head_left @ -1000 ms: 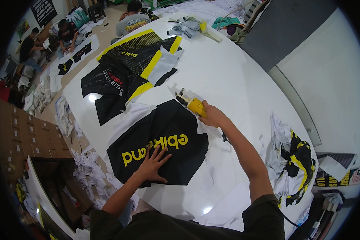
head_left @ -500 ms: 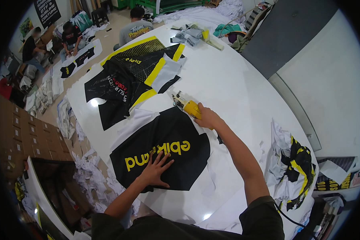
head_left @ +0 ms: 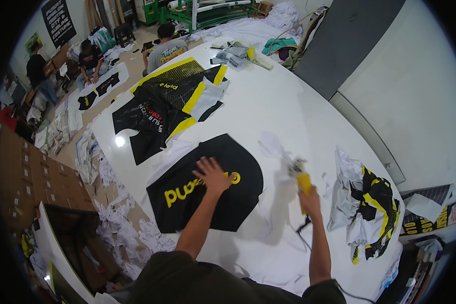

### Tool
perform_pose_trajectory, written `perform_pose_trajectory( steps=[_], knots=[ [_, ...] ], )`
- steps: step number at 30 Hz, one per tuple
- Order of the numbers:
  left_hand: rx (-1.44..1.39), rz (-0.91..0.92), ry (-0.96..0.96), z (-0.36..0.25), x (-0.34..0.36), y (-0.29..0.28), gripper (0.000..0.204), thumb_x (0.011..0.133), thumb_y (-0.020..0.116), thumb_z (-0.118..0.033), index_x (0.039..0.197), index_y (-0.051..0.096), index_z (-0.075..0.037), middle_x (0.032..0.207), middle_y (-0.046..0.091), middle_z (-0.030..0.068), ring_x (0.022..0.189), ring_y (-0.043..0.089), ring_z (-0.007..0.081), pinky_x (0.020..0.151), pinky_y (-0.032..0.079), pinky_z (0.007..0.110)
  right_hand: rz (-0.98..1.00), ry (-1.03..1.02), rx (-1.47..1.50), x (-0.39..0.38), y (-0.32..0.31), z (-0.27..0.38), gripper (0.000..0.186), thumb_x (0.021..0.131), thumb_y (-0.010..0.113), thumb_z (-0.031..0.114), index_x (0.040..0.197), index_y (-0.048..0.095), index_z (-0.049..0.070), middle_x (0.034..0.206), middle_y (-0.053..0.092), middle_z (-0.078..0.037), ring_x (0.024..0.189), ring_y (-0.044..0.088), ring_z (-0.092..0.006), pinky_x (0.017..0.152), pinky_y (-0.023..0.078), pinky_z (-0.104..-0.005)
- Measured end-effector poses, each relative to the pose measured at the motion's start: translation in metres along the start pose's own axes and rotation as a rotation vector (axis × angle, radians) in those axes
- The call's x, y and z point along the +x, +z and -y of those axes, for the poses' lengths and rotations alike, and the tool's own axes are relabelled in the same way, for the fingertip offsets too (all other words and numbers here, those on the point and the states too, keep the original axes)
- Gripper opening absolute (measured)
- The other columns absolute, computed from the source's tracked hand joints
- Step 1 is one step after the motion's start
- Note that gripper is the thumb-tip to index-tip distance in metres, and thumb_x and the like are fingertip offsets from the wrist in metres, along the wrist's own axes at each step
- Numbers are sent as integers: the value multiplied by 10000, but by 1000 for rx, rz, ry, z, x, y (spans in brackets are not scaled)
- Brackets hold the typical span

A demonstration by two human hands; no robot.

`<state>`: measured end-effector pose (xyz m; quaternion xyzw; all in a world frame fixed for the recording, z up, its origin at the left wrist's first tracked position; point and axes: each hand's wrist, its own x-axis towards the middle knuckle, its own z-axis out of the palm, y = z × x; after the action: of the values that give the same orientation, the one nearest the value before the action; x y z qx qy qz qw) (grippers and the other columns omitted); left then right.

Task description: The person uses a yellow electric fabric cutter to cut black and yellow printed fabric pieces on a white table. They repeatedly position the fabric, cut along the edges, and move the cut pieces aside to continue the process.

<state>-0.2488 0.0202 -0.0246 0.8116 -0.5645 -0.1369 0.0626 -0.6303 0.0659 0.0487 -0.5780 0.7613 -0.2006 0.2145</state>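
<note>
My left hand (head_left: pixel 214 177) lies with fingers spread on a black fabric panel (head_left: pixel 228 207) with yellow lettering, partly hiding the letters. My right hand (head_left: pixel 309 201) grips a yellow handheld electric cutter (head_left: pixel 305 183) with a metal head and a dark cord, held to the right of the panel, away from its edge. The cutter is blurred. A pale, smeared scrap (head_left: pixel 272 146) shows just beyond the cutter's head; I cannot tell whether it touches it. Both are over the white table (head_left: pixel 314 121).
Black-and-yellow cut panels (head_left: pixel 159 111) lie at the far left; grey strips (head_left: pixel 233 55) at the far end; a crumpled fabric pile (head_left: pixel 377 202) at the right. Cartons (head_left: pixel 45 177) and scraps (head_left: pixel 111 228) line the left. Several co-workers (head_left: pixel 91 66) are across the room.
My right hand has carried the cutter rightward and toward me, away from the panel's edge. My left hand has moved up and right on the panel.
</note>
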Motion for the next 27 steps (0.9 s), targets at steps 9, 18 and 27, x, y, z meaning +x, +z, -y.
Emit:
perform_pose_trajectory(
  steps=[9,18,27],
  knots=[
    [85,769,1483,-89,-175,30,780,870,748,-521,1429,552,-13,1621,376,232,1528,324,407,1214,247,661,-378,495,428,-230,-138,-135,396,949,698,223,1228,518,6,882,653,-121,684,669,-190,575,560,-345],
    [-26,134,1470,-221,-182,117,787,1004,522,-625,1596,420,-116,1692,322,140,1576,257,357,1248,132,671,-531,623,536,-300,-135,-122,402,945,683,195,1245,520,-18,949,630,-126,733,658,-191,627,576,-337],
    [233,-146,661,-52,-5,34,902,1048,397,-654,1634,271,21,1707,184,286,1581,115,508,1239,31,698,-442,607,670,-324,-97,-109,398,954,669,144,1276,501,-20,920,641,-126,680,669,-199,599,575,-352]
  ],
)
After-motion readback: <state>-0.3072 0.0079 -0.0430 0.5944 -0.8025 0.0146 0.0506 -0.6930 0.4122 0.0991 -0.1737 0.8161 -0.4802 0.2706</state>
